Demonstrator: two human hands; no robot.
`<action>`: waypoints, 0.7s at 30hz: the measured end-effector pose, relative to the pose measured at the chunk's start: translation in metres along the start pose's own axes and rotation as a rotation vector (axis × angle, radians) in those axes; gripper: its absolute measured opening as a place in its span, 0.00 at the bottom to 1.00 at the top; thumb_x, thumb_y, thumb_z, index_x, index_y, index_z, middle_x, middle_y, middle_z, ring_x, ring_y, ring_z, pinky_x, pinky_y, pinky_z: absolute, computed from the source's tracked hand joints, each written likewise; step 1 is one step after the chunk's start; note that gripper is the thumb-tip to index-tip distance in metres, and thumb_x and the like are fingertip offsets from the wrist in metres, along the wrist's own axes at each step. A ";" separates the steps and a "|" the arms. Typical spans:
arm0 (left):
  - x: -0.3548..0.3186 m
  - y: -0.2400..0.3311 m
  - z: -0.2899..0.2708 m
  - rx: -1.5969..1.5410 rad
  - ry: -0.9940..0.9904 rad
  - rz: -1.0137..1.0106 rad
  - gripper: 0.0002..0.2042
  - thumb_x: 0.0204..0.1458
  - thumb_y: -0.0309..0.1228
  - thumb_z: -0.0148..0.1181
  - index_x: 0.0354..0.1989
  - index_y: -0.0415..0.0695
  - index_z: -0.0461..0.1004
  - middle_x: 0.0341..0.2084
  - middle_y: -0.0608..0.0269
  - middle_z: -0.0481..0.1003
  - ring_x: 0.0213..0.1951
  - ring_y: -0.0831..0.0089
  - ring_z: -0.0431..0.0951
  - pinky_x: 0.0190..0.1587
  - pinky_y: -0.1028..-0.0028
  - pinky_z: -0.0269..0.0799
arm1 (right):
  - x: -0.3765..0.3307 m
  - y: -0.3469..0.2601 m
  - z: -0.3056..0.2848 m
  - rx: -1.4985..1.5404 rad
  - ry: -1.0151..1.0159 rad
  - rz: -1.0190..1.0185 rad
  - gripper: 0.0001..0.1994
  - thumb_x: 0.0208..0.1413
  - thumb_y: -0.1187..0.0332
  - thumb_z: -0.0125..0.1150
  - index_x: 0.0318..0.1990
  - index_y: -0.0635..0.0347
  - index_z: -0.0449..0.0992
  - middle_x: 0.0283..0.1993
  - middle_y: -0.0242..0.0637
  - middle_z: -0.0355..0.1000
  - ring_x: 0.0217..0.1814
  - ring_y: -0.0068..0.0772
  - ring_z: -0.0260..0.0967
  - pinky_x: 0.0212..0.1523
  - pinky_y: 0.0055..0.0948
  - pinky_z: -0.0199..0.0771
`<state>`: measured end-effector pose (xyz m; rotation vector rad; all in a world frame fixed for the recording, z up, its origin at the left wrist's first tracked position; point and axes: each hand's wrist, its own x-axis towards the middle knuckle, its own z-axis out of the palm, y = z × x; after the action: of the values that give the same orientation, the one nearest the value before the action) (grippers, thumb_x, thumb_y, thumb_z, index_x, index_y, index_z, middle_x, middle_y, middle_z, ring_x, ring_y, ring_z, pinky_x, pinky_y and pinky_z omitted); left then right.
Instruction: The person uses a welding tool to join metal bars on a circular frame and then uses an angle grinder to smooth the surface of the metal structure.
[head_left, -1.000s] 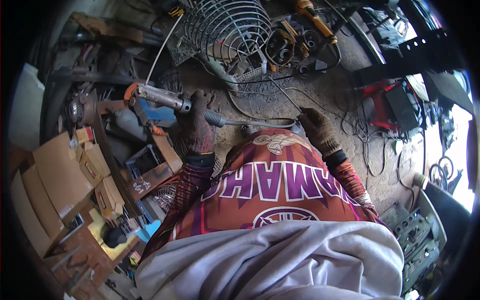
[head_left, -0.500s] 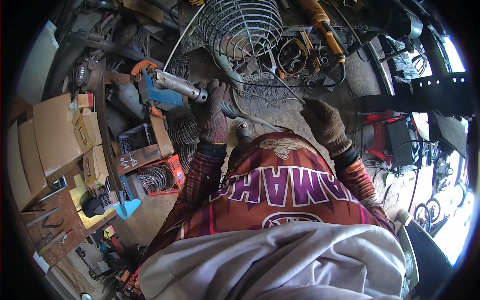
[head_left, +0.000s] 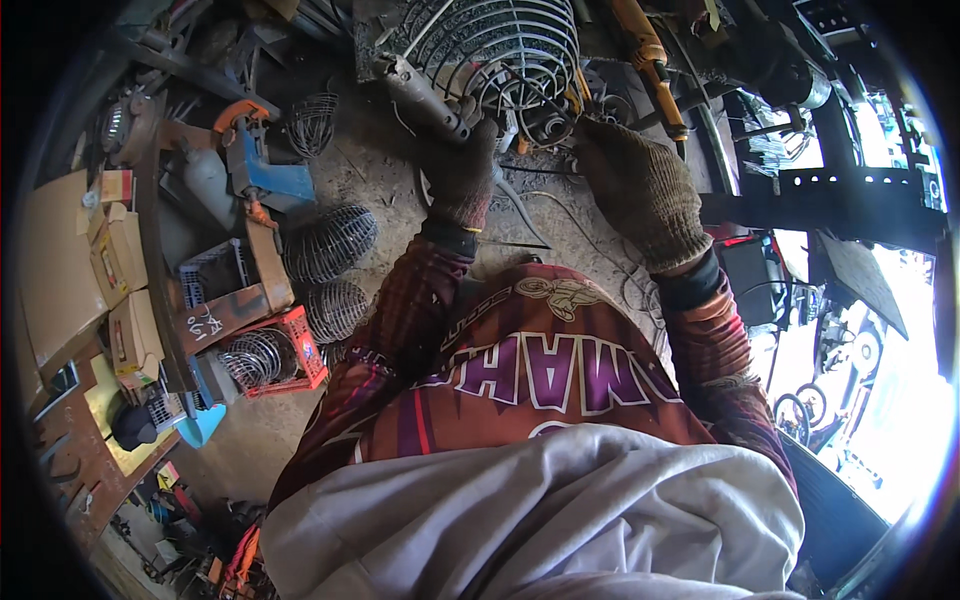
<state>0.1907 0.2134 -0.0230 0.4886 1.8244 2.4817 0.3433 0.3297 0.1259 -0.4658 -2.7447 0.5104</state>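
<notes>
My left hand, in a dark knitted glove, is closed around a grey metal cylinder-shaped tool, which looks like a welding electrode holder. A thin pale rod sticks out of its far end, and a cable trails below the hand. My right hand, in a brown knitted glove, is closed on a thin dark metal rod that points up and left. Just beyond both hands stands a round cage of bent wire rings; the rod's far end overlaps it, and I cannot tell if they touch.
An orange power tool lies at the far right. Several wire cages sit on the floor to the left, near a red crate and a blue clamp-like tool. Cardboard boxes are farther left. A dark beam extends on the right.
Both hands have moved farther forward, toward the wire cage, with the tool and the rod still in them. My view has shifted, and the hands are closer together.
</notes>
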 end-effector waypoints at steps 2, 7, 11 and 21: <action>0.001 0.012 0.001 0.141 -0.050 0.038 0.29 0.48 0.31 0.71 0.57 0.32 0.67 0.50 0.54 0.74 0.51 0.67 0.74 0.54 0.63 0.71 | 0.004 -0.002 0.004 -0.049 0.031 -0.054 0.11 0.61 0.58 0.60 0.44 0.54 0.79 0.35 0.40 0.79 0.37 0.49 0.78 0.36 0.43 0.79; 0.003 0.003 0.006 0.189 -0.006 0.027 0.25 0.50 0.34 0.71 0.52 0.32 0.71 0.45 0.54 0.78 0.46 0.67 0.78 0.51 0.65 0.73 | 0.012 -0.010 0.016 -0.148 0.055 -0.106 0.12 0.60 0.60 0.62 0.46 0.54 0.79 0.34 0.42 0.79 0.36 0.49 0.78 0.36 0.43 0.79; 0.000 -0.002 0.010 0.231 -0.001 -0.008 0.27 0.51 0.36 0.71 0.54 0.32 0.70 0.47 0.52 0.78 0.48 0.65 0.79 0.51 0.65 0.74 | 0.016 0.001 0.028 -0.084 0.046 -0.116 0.13 0.60 0.60 0.62 0.48 0.54 0.79 0.34 0.43 0.79 0.36 0.49 0.79 0.35 0.43 0.79; -0.006 -0.019 0.012 0.624 0.133 0.060 0.42 0.50 0.43 0.70 0.66 0.29 0.56 0.56 0.38 0.71 0.57 0.47 0.75 0.57 0.58 0.72 | 0.018 -0.002 0.037 0.009 -0.088 0.021 0.14 0.62 0.60 0.58 0.50 0.54 0.78 0.37 0.44 0.79 0.38 0.51 0.78 0.37 0.46 0.79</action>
<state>0.1961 0.2293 -0.0388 0.3942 2.6694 1.9675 0.3130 0.3235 0.0978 -0.4817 -2.8226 0.5606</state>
